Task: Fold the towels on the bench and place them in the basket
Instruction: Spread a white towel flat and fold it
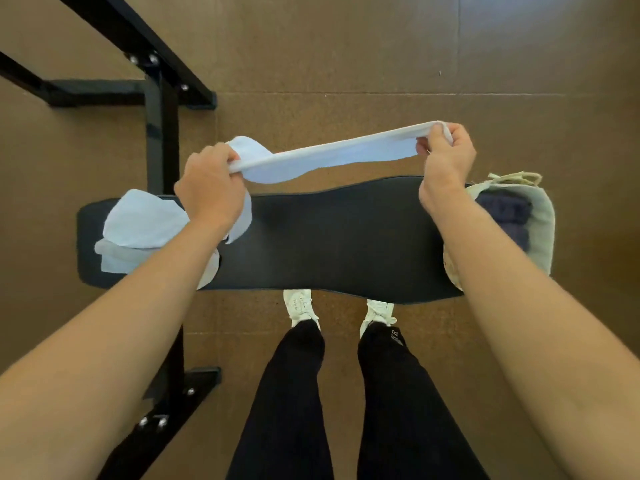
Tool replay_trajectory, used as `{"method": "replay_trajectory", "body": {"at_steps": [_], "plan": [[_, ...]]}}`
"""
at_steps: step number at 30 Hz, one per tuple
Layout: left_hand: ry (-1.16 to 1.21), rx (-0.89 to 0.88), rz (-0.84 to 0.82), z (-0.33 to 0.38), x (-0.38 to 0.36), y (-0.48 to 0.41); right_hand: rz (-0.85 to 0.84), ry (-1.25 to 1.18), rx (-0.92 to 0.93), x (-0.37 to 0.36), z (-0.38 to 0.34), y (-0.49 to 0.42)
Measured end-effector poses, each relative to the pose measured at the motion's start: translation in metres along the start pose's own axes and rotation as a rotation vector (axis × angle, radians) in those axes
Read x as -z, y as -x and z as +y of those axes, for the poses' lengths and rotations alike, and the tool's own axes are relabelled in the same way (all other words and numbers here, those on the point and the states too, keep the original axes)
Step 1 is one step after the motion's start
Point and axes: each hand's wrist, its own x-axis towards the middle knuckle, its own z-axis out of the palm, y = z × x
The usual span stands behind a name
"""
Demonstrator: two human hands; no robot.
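Observation:
A white towel (332, 155) is stretched in the air above the black padded bench (339, 244). My left hand (211, 188) grips its left end and my right hand (446, 164) pinches its right end. More pale towels (138, 230) lie in a loose heap on the bench's left end, partly under my left forearm. A light fabric basket (540, 223) stands at the bench's right end with a dark folded item (509, 216) inside; my right forearm hides part of it.
A black metal frame (162, 109) with bolted feet runs along the left, behind and in front of the bench. My legs and white shoes (301, 306) stand right at the bench's near edge. Brown floor lies all around.

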Motion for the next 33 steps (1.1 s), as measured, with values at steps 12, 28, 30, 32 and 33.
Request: {"method": "replay_trajectory", "body": {"at_steps": [12, 28, 30, 32, 33], "plan": [[0.01, -0.022, -0.285, -0.021, -0.042, 0.066, -0.012, 0.141, -0.123, 0.096, 0.063, -0.001], [-0.314, 0.186, -1.018, -0.089, -0.169, 0.177, -0.728, 1.457, -0.154, 0.144, 0.233, 0.037], [-0.197, 0.162, -0.9, -0.091, -0.173, 0.176, -0.709, 1.371, -0.021, 0.124, 0.237, 0.041], [-0.076, 0.131, -0.817, -0.09, -0.177, 0.172, -0.752, 1.285, 0.091, 0.099, 0.243, 0.048], [-0.039, 0.105, -0.78, -0.089, -0.179, 0.168, -0.783, 1.266, 0.135, 0.086, 0.246, 0.052]]}}
